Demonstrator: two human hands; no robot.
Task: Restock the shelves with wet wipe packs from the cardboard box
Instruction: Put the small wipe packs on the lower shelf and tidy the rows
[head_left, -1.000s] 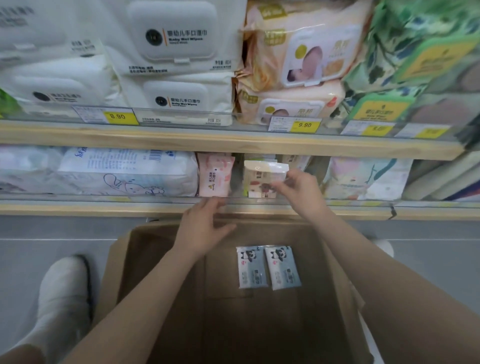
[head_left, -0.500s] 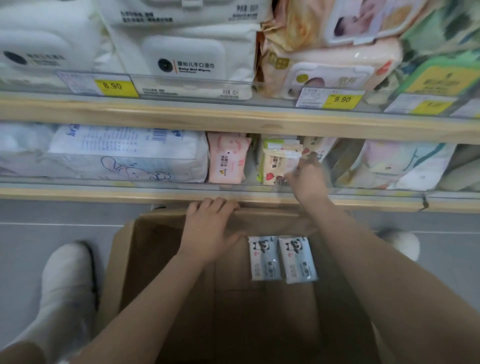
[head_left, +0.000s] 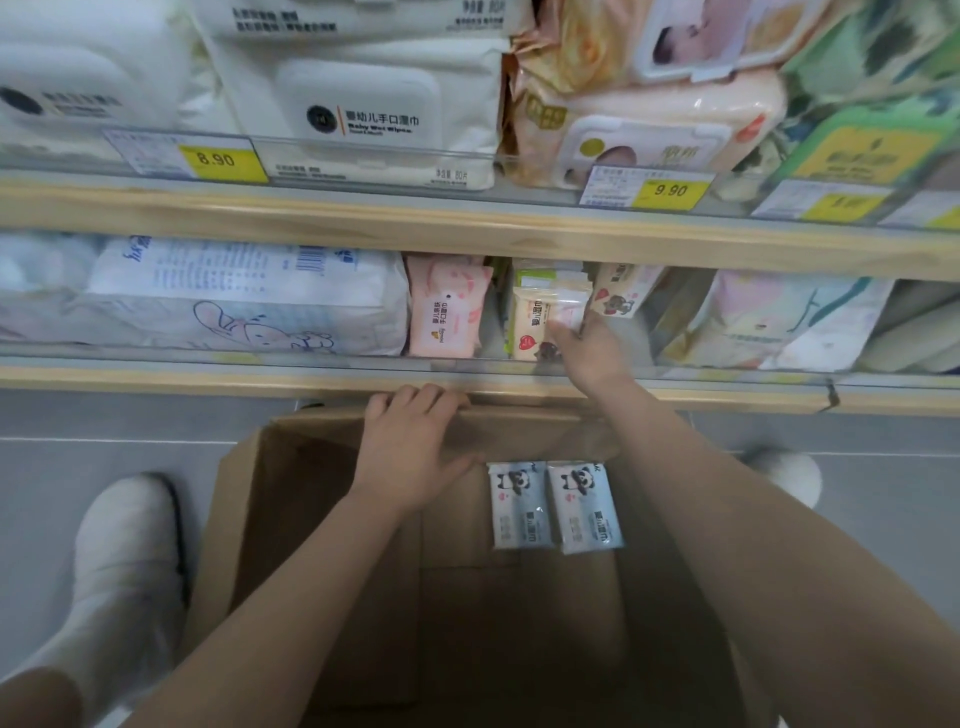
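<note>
An open cardboard box (head_left: 249, 499) stands on the floor below the lower shelf (head_left: 208, 376). Two pale blue panda wet wipe packs (head_left: 556, 506) lie side by side inside it at the far end. My left hand (head_left: 415, 447) grips the box's far rim, fingers curled over the edge. My right hand (head_left: 582, 353) reaches into the lower shelf and holds a small cream wet wipe pack (head_left: 540, 322) with a red heart, standing upright among similar packs. A pink small pack (head_left: 447, 312) stands just left of it.
Large white wipe packs (head_left: 363, 104) and peach packs (head_left: 649, 130) fill the upper shelf above price tags (head_left: 223, 158). A big white and blue pack (head_left: 234, 301) lies at the lower shelf's left. White shoes (head_left: 124, 561) stand on the grey floor beside the box.
My right hand has pushed the cream pack further into the lower shelf. My left hand moved from above the box to gripping its far rim. The view shifted closer and slightly down.
</note>
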